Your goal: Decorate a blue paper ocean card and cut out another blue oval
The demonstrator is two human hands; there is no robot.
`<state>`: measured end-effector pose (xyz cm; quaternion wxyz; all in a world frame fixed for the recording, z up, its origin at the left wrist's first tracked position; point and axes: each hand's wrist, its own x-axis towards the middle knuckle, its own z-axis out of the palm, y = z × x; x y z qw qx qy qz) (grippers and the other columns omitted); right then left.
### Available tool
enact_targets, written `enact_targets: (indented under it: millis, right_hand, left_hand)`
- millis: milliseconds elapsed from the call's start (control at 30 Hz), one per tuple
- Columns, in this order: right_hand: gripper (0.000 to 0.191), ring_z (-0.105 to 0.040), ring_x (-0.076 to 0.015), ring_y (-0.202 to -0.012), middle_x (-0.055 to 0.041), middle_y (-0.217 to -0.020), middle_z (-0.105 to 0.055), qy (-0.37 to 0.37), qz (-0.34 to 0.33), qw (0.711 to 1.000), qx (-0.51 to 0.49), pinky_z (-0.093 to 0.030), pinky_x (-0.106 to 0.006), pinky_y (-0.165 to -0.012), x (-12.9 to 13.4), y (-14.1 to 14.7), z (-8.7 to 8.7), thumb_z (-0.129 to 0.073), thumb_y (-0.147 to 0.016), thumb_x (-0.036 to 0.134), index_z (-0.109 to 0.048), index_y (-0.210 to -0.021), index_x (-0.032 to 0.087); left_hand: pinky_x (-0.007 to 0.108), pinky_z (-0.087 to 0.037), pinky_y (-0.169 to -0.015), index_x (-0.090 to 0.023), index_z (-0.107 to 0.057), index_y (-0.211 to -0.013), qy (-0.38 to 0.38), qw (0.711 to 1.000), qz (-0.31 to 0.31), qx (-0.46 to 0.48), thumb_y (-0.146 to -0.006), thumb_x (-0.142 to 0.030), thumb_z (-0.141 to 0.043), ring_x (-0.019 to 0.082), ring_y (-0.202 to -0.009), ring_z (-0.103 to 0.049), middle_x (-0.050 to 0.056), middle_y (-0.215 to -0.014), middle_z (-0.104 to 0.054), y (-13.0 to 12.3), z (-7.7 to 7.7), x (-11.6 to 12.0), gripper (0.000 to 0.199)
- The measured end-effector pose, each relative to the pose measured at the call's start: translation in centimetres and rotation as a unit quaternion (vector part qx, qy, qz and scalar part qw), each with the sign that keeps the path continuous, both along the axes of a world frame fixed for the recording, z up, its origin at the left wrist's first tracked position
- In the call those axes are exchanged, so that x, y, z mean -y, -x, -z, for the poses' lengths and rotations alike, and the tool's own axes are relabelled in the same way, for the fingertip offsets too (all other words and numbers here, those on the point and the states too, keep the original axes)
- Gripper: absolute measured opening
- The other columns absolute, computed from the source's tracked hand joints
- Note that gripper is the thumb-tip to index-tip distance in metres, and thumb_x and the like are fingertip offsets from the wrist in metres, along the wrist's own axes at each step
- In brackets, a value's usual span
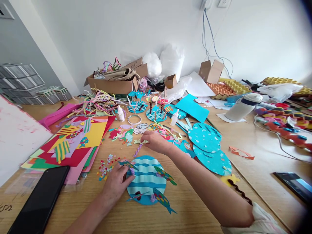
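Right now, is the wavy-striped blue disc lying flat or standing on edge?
Flat: the disc lies on the wooden table, striped face up, with paper fish around its edge.

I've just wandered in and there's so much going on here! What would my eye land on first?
Probably the round disc with wavy blue stripes, front and centre, with bright paper fish around its edge and the left fingers at its left side. Then the vivid fan of coloured sheets on the left, and the speckled turquoise discs overlapping to the right.
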<state>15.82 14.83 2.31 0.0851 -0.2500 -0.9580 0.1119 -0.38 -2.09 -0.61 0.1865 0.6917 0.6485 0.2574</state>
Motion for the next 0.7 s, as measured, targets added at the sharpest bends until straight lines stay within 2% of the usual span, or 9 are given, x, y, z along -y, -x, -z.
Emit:
enact_targets:
  millis: [133, 267, 433, 567, 700]
  right_hand:
    - [0.018, -0.052, -0.0175, -0.085, -0.0067, -0.088, -0.058, -0.003, -0.039, 0.999, -0.007, -0.037, -0.025, -0.068, 0.8, 0.2, 0.3, -0.055, -0.077, 0.01, -0.065, -0.089, 0.017]
    - [0.017, -0.052, -0.0177, -0.086, -0.0071, -0.089, -0.058, 0.007, -0.057, 0.998, -0.022, -0.037, -0.025, -0.068, 1.1, 0.6, 0.6, -0.054, -0.078, 0.011, -0.066, -0.089, 0.017]
    - [0.015, -0.055, -0.0127, -0.077, -0.0031, -0.084, -0.06, 0.045, -0.09, 0.994, -0.036, -0.038, -0.02, -0.064, 1.7, 0.8, 0.0, -0.057, -0.077, 0.011, -0.066, -0.086, 0.017]
    - [0.015, -0.056, -0.012, -0.075, -0.0031, -0.082, -0.062, 0.041, -0.064, 0.996, -0.035, -0.037, -0.02, -0.062, 1.6, 0.2, -0.1, -0.055, -0.079, 0.011, -0.066, -0.087, 0.017]
    - [0.017, -0.055, -0.0156, -0.079, -0.0066, -0.086, -0.06, 0.003, -0.021, 1.0, -0.019, -0.036, -0.023, -0.063, 0.8, -0.4, 0.3, -0.051, -0.08, 0.01, -0.066, -0.086, 0.015]
  left_hand:
    - [0.041, -0.046, -0.084, -0.019, -0.067, -0.087, 0.015, 1.0, -0.009, -0.025, -0.072, -0.027, -0.057, 0.028, -0.096, -0.058, 0.01, -0.096, -0.066, 0.0, -0.4, 0.4, 0.02]
    - [0.039, -0.049, -0.077, -0.022, -0.066, -0.082, -0.012, 0.999, -0.023, -0.028, -0.072, -0.029, -0.057, 0.024, -0.084, -0.06, 0.006, -0.085, -0.065, 0.2, -0.1, 0.9, 0.015]
    - [0.038, -0.048, -0.082, -0.021, -0.065, -0.091, -0.038, 0.998, -0.043, 0.002, -0.075, -0.028, -0.052, 0.024, -0.092, -0.059, 0.007, -0.091, -0.065, 1.0, 1.0, 1.2, 0.022]
    - [0.036, -0.049, -0.084, -0.021, -0.065, -0.095, -0.046, 0.998, -0.037, 0.024, -0.074, -0.028, -0.051, 0.022, -0.095, -0.06, 0.007, -0.096, -0.065, 1.5, 1.0, 1.8, 0.026]
    - [0.032, -0.05, -0.08, -0.023, -0.065, -0.094, -0.05, 0.997, -0.016, 0.054, -0.077, -0.024, -0.047, 0.019, -0.094, -0.061, 0.006, -0.097, -0.064, 2.4, -0.2, 2.7, 0.025]
